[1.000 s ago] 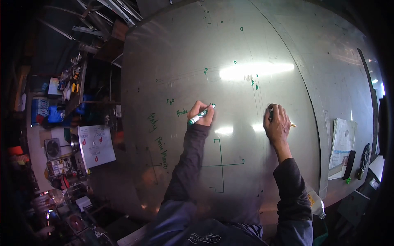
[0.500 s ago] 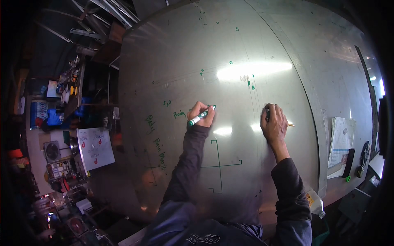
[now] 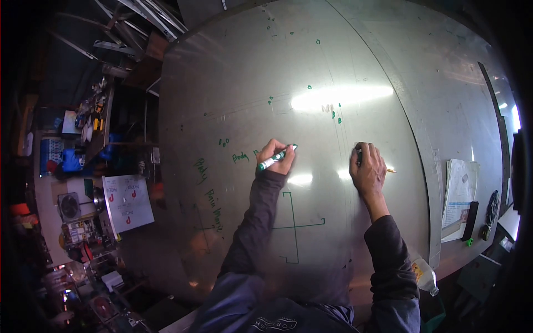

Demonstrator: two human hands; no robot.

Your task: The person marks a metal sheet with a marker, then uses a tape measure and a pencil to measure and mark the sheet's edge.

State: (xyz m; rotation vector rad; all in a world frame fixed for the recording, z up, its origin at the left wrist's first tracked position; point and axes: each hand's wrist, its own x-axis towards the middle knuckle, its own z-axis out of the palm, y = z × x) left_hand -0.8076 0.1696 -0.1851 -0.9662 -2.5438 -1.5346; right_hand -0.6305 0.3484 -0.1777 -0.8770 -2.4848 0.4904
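My left hand (image 3: 276, 156) is closed round a green-and-white marker (image 3: 272, 161), its tip at the metal sheet (image 3: 250, 122) just right of the green word "Body" (image 3: 240, 158). My right hand (image 3: 368, 169) rests on the sheet with curled fingers round a small dark object (image 3: 359, 157), mostly hidden. A pencil-like stick (image 3: 391, 170) pokes out beyond that hand's right side. Below and between the hands, a green cross-shaped drawing (image 3: 295, 226) with short hooked ends is marked on the metal. More green writing (image 3: 215, 213) runs down the left part.
Papers (image 3: 460, 191), a black bar (image 3: 471, 221) and a coiled dark cord (image 3: 491, 213) lie at the right. A clear plastic bottle (image 3: 425, 275) is beside my right sleeve. Cluttered shelves (image 3: 100, 122) and a printed white sheet (image 3: 129, 203) stand at the left.
My left hand has moved slightly right with the marker, relative to the word "Body". My right hand keeps nearly the same place, and the whole view has shifted slightly.
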